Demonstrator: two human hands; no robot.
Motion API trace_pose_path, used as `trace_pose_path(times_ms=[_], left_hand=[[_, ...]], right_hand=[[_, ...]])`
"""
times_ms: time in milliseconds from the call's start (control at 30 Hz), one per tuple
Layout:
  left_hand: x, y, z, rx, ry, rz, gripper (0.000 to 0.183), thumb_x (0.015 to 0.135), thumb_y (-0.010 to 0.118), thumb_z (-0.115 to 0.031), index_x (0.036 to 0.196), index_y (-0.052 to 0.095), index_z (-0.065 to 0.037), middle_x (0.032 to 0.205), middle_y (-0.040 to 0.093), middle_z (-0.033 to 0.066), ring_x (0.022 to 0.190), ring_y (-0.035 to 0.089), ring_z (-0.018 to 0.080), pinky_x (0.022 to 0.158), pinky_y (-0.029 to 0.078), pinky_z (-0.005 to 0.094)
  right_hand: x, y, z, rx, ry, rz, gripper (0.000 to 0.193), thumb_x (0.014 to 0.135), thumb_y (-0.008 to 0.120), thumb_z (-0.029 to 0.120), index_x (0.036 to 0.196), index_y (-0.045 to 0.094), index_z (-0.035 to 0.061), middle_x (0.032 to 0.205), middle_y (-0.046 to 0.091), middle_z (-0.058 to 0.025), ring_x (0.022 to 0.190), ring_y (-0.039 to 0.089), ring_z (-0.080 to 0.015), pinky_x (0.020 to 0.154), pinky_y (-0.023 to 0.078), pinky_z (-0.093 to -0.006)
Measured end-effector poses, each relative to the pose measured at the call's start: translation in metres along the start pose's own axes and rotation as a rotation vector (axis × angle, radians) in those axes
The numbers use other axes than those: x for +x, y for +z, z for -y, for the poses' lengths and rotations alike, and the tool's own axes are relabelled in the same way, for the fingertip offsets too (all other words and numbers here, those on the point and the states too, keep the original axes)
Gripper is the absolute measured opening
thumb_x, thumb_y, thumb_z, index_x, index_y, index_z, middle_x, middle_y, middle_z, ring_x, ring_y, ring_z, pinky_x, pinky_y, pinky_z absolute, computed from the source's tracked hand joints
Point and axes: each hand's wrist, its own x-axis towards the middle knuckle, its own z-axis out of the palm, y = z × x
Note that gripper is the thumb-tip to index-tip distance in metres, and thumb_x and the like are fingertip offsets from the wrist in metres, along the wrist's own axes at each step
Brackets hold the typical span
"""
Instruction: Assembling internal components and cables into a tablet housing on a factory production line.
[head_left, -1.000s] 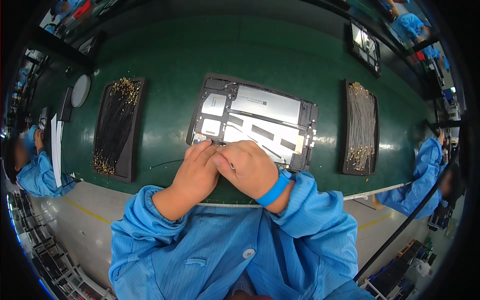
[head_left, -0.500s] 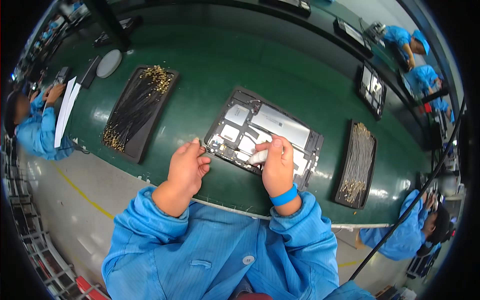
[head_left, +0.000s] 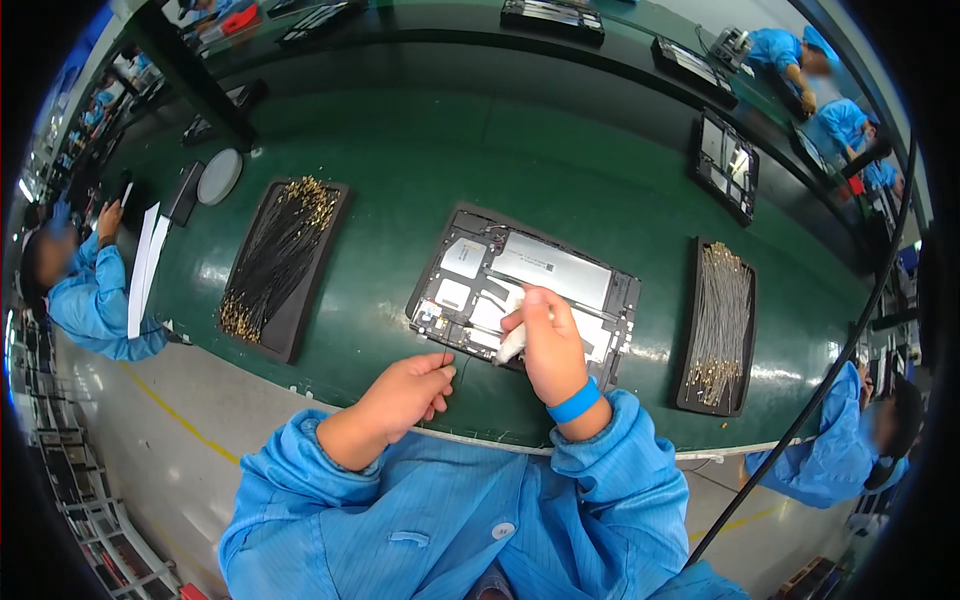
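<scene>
An opened tablet-like device (head_left: 553,268) with silver battery plates and circuit boards lies in a black tray in front of me. At its near left edge my left hand (head_left: 405,393) pinches a thin dark cable (head_left: 446,349) between thumb and forefinger. My right hand (head_left: 553,350), with a blue wristband (head_left: 574,401), reaches over the device's near middle. Its fingers are curled together, one of them covered in white, and whatever is between the tips is hidden.
A tray of black cables with gold ends (head_left: 280,265) is on the left, a tray of grey ones (head_left: 722,325) on the right. Further off are a round grey disc (head_left: 219,177), white paper strips (head_left: 146,270) and another opened device (head_left: 727,163). Co-workers sit on both sides.
My left hand has moved right and nearer to me, along the device's near edge, and the thin cable now shows at its fingertips. My right hand has shifted slightly down, staying over the device.
</scene>
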Motion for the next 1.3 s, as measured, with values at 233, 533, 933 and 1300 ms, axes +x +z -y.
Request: trace_pose_path(times_ms=[233,533,933,1300], left_hand=[[0.005,-0.004,-0.005,-0.114,-0.034,-0.025,0.029,0.083,0.050,-0.017,0.109,0.046,-0.004,0.070,0.051,-0.0002,0.053,0.049,0.0087,0.043,0.038,0.0196],[0.006,-0.002,-0.002,-0.154,0.021,0.003,0.022,0.086,0.047,-0.017,0.104,0.046,-0.005,0.066,0.053,0.0008,0.049,0.053,0.0093,0.037,0.041,0.0195],[0.010,-0.025,0.006,-0.440,0.117,0.158,0.031,0.091,0.033,-0.027,0.106,0.047,-0.005,0.081,0.058,0.0113,0.065,0.060,0.0217,0.053,0.053,0.0328],[0.017,-0.021,0.002,-0.433,0.007,0.220,0.031,0.091,0.032,-0.027,0.106,0.048,-0.004,0.086,0.059,0.0138,0.071,0.061,0.0261,0.057,0.053,0.0394]], right_hand=[[0.036,0.029,-0.003,-1.011,-0.207,0.318,0.033,0.077,0.048,0.026,0.096,0.056,0.0009,0.091,0.058,-0.0198,0.077,0.058,-0.0317,0.071,0.045,-0.0378],[0.031,0.022,0.023,-1.117,-0.027,0.428,0.020,0.069,0.053,0.012,0.081,0.063,0.0002,0.083,0.060,-0.0194,0.080,0.059,-0.0325,0.069,0.047,-0.0381],[-0.027,-0.155,0.026,-0.428,-0.083,-0.671,0.028,0.079,0.051,0.025,0.093,0.057,0.0022,0.073,0.058,-0.0106,0.064,0.056,-0.0184,0.059,0.045,-0.0309],[-0.075,-0.194,0.009,-1.504,-0.209,-1.011,0.022,0.073,0.058,0.023,0.076,0.061,0.0016,0.079,0.059,-0.0152,0.076,0.055,-0.0325,0.067,0.044,-0.0411]])
